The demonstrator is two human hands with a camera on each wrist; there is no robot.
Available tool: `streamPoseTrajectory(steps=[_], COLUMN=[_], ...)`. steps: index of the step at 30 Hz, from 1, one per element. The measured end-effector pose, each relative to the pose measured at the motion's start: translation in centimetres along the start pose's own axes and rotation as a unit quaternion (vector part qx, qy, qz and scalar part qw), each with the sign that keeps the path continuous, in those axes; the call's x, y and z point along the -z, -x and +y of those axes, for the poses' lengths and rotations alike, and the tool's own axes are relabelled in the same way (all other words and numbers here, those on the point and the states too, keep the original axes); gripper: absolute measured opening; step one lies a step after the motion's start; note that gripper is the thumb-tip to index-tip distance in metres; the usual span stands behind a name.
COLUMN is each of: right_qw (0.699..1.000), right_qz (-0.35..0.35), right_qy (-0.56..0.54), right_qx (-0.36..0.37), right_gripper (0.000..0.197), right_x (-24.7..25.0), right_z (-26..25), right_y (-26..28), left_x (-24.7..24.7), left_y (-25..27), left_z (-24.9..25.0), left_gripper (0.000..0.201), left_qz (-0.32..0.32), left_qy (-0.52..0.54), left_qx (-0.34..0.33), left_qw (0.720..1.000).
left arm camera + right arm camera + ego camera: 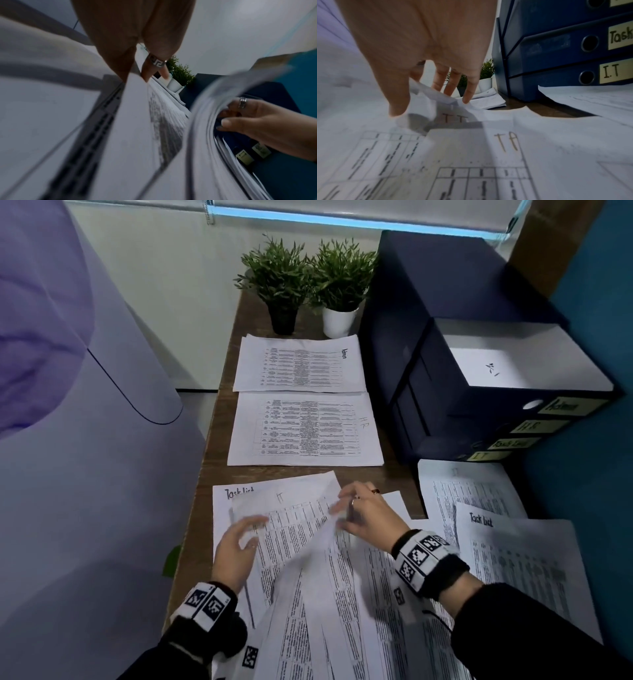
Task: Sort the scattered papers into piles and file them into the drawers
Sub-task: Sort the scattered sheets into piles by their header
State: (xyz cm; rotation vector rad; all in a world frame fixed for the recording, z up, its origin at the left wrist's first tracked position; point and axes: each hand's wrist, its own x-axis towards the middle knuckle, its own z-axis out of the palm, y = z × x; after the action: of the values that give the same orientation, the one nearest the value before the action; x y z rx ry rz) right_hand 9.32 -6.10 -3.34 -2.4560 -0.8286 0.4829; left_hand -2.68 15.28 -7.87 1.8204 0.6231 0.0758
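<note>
Here — right grip (363, 517) pinching IT sheet (294, 529) | left grip (236, 546) apart | drawers (479, 392), plants (308, 275) behind

two potted plants (308, 282), four labelled drawers (534, 422) (one open), two hands (236, 549)

A loose heap of printed papers (342, 594) is lying fanned out at the near end of the wooden desk, its sheets overlapping at angles. A sheet marked "IT" (291, 508) is sitting on top, its right edge curling upward. Farther along the desk, an "HR" pile (305, 429) and an "Admin" pile (298, 364) are lying flat, one behind the other. To the right, a dark blue drawer unit (428, 344) is standing with its top drawer (513, 361) pulled open, a white sheet lying inside.
</note>
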Motion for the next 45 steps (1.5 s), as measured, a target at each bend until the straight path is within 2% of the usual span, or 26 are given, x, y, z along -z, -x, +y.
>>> streamPoseTrajectory(steps=[3, 4, 6, 7, 9, 10, 14, 15, 16, 17, 18, 19, 22, 24, 25, 26, 28, 30, 32, 34, 36, 38, 40, 42, 45], right_qw=[0.998, 0.996, 0.994, 0.992, 0.99, 0.989, 0.988, 0.986, 0.986, 0.985, 0.984, 0.982, 0.984, 0.986, 0.986, 0.987, 0.989, 0.991, 0.99, 0.983, 0.976, 0.969, 0.968, 0.969, 0.975], right_qz=[-0.017, -0.031, -0.071, -0.091, -0.113, -0.115, -0.111, -0.114, -0.113, -0.113, -0.115, -0.119, -0.104, -0.101, -0.103, -0.1, -0.088, -0.052, 0.004, -0.001, -0.065, -0.118, -0.12, -0.11, -0.085], right_qy=[-0.028, -0.022, 0.007, 0.019, 0.03, 0.039, 0.039, 0.043, 0.047, 0.068, 0.084, 0.096, 0.098, 0.081, 0.072, 0.061, 0.044, 0.02, -0.002, -0.017, 0.002, 0.052, 0.078, 0.085, 0.034], right_qx=[-0.061, -0.076, -0.083, -0.083, -0.083, -0.079, -0.103, -0.114, -0.116, -0.113, -0.108, -0.11, -0.108, -0.106, -0.11, -0.109, -0.109, -0.119, -0.143, -0.181, -0.207, -0.21, -0.208, -0.203, -0.202], right_gripper=[0.057, 0.063, 0.064, 0.064, 0.064, 0.064, 0.075, 0.068, 0.052, 0.027, 0.018, 0.026, 0.011, 0.018, 0.019, 0.019, 0.019, 0.022, 0.035, 0.053, 0.065, 0.07, 0.061, 0.045, 0.03], right_x=[-0.3, -0.3, -0.7, -1.0, -1.6, -1.8, -1.4, -1.0, -0.7, -0.4, -0.2, -0.2, -0.1, -0.2, -0.2, -0.2, -0.4, -0.3, 0.2, 1.0, 1.5, 1.5, 1.3, 1.4, 1.7], right_z=[-0.1, -0.2, -0.4, -0.4, -0.6, -0.8, -1.2, -1.1, -1.0, -0.8, -0.6, -0.4, -0.2, -0.1, 0.0, 0.0, 0.4, 0.8, 1.2, 1.6, 1.9, 2.3, 2.9, 3.2, 3.7], right_y=[-0.3, -0.4, -0.8, -0.9, -1.2, -1.3, -1.4, -1.4, -1.3, -1.2, -0.9, -0.7, -0.2, -0.1, 0.0, 0.1, 0.3, 0.7, 1.4, 2.2, 2.8, 3.0, 2.9, 2.8, 2.8], left_x=[0.1, 0.2, 0.1, -0.1, -0.4, -0.6, -0.6, -0.6, -0.5, -0.4, -0.4, -0.4, -0.5, -0.6, -0.6, -0.6, -0.4, 0.3, 1.3, 2.5, 3.5, 4.3, 5.1, 6.1, 8.2], left_y=[0.1, 0.1, -0.1, -0.4, -0.5, -0.7, -0.7, -0.6, -0.5, -0.2, -0.1, 0.0, 0.2, 0.5, 0.6, 0.7, 0.9, 0.9, 0.5, -0.3, -0.8, -1.1, -0.8, -0.8, -2.0], left_z=[1.0, 1.2, 1.1, 0.7, 0.7, 0.4, 1.6, 2.1, 2.4, 3.0, 3.3, 3.7, 4.0, 4.1, 4.1, 4.1, 5.5, 7.0, 8.2, 8.9, 9.9, 11.7, 14.1, 16.5, 18.4], left_gripper=[0.021, 0.015, 0.033, 0.034, 0.014, 0.01, 0.022, 0.021, 0.02, 0.022, 0.023, 0.025, 0.023, 0.01, 0.033, 0.054, 0.073, 0.077, 0.081, 0.089, 0.087, 0.086, 0.081, 0.062, 0.042], left_qz=[-0.033, -0.054, -0.091, -0.1, -0.1, -0.097, -0.08, -0.072, -0.06, -0.044, -0.028, -0.012, 0.004, -0.042, -0.064, -0.076, -0.064, -0.035, -0.023, -0.013, 0.002, 0.042, 0.084, 0.135, 0.183], left_qy=[0.123, 0.163, 0.177, 0.159, 0.129, 0.112, 0.068, 0.066, 0.07, 0.069, 0.072, 0.081, 0.085, 0.071, 0.029, -0.022, -0.065, -0.069, -0.082, -0.071, -0.045, -0.038, -0.032, -0.017, 0.044], left_qx=[0.074, 0.096, 0.116, 0.118, 0.116, 0.104, 0.061, 0.046, 0.035, 0.028, 0.022, 0.021, 0.029, 0.059, 0.06, 0.05, 0.004, -0.067, -0.138, -0.184, -0.195, -0.213, -0.245, -0.28, -0.297], left_qw=[0.989, 0.98, 0.973, 0.975, 0.98, 0.983, 0.993, 0.994, 0.995, 0.996, 0.997, 0.996, 0.996, 0.995, 0.996, 0.996, 0.996, 0.995, 0.987, 0.98, 0.98, 0.975, 0.966, 0.95, 0.936])
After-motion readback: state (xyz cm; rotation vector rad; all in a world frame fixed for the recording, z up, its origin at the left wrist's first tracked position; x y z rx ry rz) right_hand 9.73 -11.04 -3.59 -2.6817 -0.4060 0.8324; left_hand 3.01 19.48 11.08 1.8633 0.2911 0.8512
